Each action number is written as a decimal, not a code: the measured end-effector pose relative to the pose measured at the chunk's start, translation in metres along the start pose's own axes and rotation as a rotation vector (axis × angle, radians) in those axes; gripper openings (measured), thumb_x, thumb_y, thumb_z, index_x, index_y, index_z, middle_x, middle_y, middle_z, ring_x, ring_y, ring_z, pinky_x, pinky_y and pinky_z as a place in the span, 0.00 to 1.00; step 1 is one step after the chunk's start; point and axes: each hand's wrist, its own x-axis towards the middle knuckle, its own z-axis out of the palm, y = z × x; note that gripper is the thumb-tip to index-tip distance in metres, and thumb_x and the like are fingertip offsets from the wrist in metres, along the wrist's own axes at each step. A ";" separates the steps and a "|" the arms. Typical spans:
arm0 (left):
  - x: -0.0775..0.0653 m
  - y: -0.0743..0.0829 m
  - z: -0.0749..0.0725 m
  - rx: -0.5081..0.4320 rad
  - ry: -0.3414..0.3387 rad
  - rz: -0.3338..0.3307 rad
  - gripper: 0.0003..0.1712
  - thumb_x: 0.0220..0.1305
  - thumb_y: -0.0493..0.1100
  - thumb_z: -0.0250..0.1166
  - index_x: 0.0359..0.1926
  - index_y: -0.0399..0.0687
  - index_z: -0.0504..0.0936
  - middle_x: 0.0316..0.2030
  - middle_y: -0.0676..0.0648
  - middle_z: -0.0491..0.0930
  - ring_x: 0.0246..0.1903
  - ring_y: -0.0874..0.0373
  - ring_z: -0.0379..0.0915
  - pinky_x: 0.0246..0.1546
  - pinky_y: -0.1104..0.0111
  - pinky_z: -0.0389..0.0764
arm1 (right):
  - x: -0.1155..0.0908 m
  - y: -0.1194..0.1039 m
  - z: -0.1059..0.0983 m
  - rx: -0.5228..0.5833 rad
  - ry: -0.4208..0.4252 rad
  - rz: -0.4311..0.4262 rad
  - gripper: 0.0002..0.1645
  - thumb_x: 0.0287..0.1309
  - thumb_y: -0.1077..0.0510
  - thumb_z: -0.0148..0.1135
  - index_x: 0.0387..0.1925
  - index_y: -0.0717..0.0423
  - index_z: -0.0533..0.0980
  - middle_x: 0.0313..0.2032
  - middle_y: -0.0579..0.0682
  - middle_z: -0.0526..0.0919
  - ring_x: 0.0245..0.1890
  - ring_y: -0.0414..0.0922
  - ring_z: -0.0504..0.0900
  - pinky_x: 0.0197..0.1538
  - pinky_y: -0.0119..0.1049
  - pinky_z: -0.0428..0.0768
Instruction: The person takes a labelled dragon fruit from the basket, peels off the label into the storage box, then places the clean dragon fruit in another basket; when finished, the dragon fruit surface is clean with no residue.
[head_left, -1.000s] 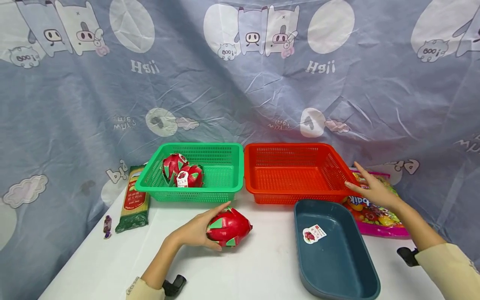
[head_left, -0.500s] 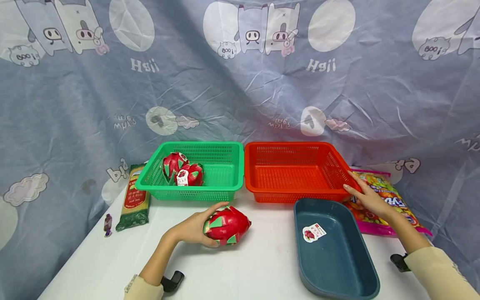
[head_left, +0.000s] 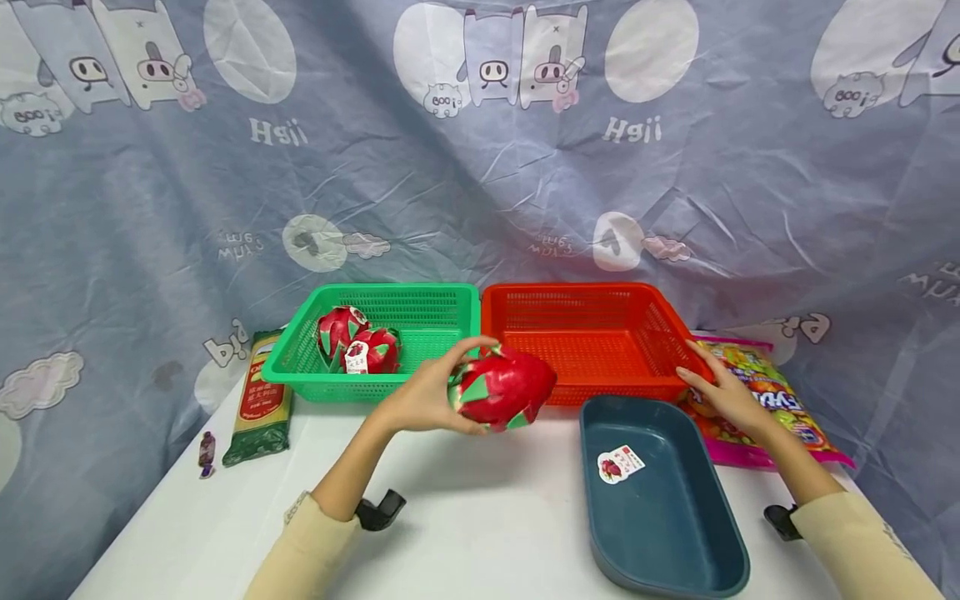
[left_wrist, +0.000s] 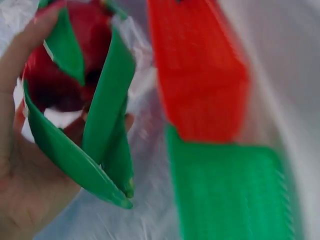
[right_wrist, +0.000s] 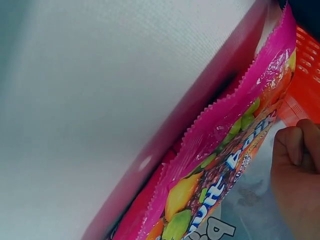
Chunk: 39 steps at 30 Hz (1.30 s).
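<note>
Head view | left hand (head_left: 429, 398) lifts dragon fruit (head_left: 513, 387), fingers wrapped round | right hand (head_left: 726, 400) grips red basket (head_left: 615, 386) | apparently mid-transfer; next calls for gentle lowering

red, green-scaled dragon fruit (head_left: 517, 387) is held aloft near the red basket (head_left: 592, 357).

From above, the head view, farthest of the 3, faces forward over the left hand (head_left: 426, 398) and right hand (head_left: 731, 402). Close up, the left wrist view shares the fruit (left_wrist: 95, 35) in hand and the red basket (left_wrist: 200, 75) beyond; the right wrist view, the bag (right_wrist: 200, 185) beside its hand.
</note>
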 end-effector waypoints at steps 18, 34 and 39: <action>0.173 -0.057 0.094 0.051 0.271 -0.304 0.56 0.34 0.53 0.79 0.63 0.67 0.54 0.55 0.49 0.71 0.49 0.52 0.70 0.41 0.62 0.77 | -0.003 0.004 0.005 -0.024 0.057 -0.018 0.41 0.65 0.41 0.47 0.72 0.40 0.40 0.63 0.68 0.55 0.57 0.68 0.60 0.51 0.71 0.58; 0.171 -0.080 0.090 -0.382 -0.145 -0.692 0.51 0.50 0.38 0.70 0.69 0.62 0.49 0.62 0.40 0.56 0.56 0.43 0.60 0.46 0.51 0.74 | -0.004 0.011 0.009 0.018 0.103 -0.031 0.40 0.65 0.42 0.47 0.72 0.40 0.43 0.61 0.68 0.59 0.53 0.64 0.66 0.52 0.66 0.64; 0.178 -0.075 0.096 -0.380 -0.123 -0.653 0.51 0.52 0.38 0.69 0.70 0.59 0.47 0.63 0.39 0.55 0.58 0.44 0.58 0.51 0.54 0.72 | 0.000 0.011 0.010 0.012 0.133 -0.055 0.39 0.65 0.43 0.48 0.72 0.41 0.44 0.59 0.65 0.62 0.49 0.59 0.68 0.50 0.52 0.71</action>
